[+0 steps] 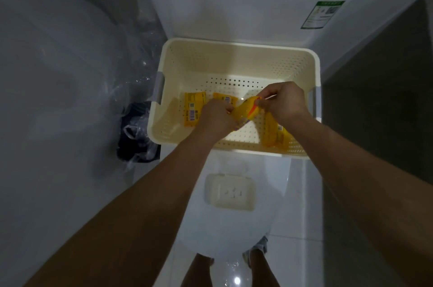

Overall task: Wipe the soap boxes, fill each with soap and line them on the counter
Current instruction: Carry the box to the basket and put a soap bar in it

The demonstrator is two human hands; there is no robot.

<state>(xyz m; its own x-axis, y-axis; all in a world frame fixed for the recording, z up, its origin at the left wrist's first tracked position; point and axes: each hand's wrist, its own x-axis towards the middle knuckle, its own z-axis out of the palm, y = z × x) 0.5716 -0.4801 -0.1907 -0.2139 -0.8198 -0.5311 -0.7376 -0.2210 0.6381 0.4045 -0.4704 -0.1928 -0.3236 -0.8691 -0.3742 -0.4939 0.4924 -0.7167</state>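
Centrally, both hands work one yellow soap packet (pixel 244 112) above a cream perforated basket (pixel 236 52) that sits on the closed toilet lid (pixel 225 228), up against the cistern (pixel 234 12). Left hand (pixel 216 119): fingers curled round the packet's lower-left end, gripping it. Right hand (pixel 282 101): thumb and fingertips pinch the packet's upper-right end, at the orange-red strip of wrapper. Packet thus spans the gap btwn the two grips, tilted, its left end lower; whether the wrapper is torn yet cannot be told.

Inside basket, on its floor: a wrapped soap w/ barcode (pixel 194 108) at left, label up; a second wrapped soap (pixel 226 99) just beside it, partly hidden by the left hand; further yellow soap packs (pixel 276 134) at right, near the front wall, under the right forearm.

Soap box (pixel 230 192): cream, open, rounded rectangle, lying on the toilet lid in front of the basket, well apart from both hands, betw. the forearms.

Left of toilet: dark bin w/ clear plastic liner (pixel 136 132) on the floor. Green label (pixel 322 14) on cistern's right side.
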